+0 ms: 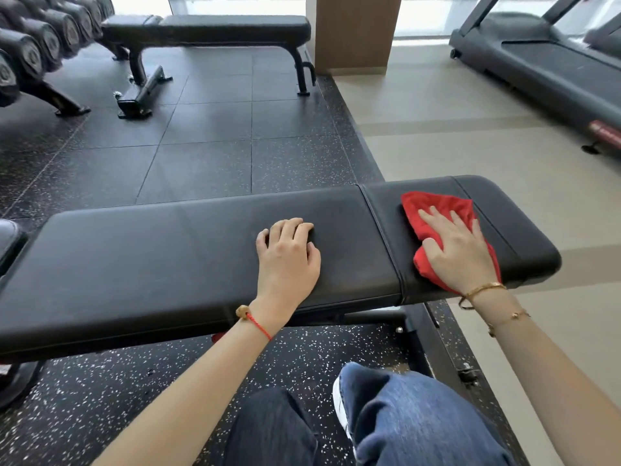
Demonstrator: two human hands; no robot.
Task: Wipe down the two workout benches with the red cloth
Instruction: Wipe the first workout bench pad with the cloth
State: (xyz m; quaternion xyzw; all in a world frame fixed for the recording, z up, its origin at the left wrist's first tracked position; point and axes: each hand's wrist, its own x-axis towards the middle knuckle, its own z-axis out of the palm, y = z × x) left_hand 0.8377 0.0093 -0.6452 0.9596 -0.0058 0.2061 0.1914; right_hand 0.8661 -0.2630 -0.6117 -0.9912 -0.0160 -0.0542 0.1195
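Note:
A black padded workout bench (161, 257) lies across the foreground, its long pad on the left and a shorter pad on the right. On the shorter pad lies the red cloth (437, 210), bunched, with my right hand (453, 247) pressing flat on it, fingers straight. My left hand (289, 253) rests on the long pad near the seam, fingers bent at the tips, holding nothing. A second black bench (235, 28) stands farther back on the rubber floor.
A dumbbell rack (37, 52) fills the far left. A treadmill (554, 72) stands at the right on the beige floor. A wooden pillar (356, 31) rises behind the far bench. My knees in jeans (403, 418) are below the near bench.

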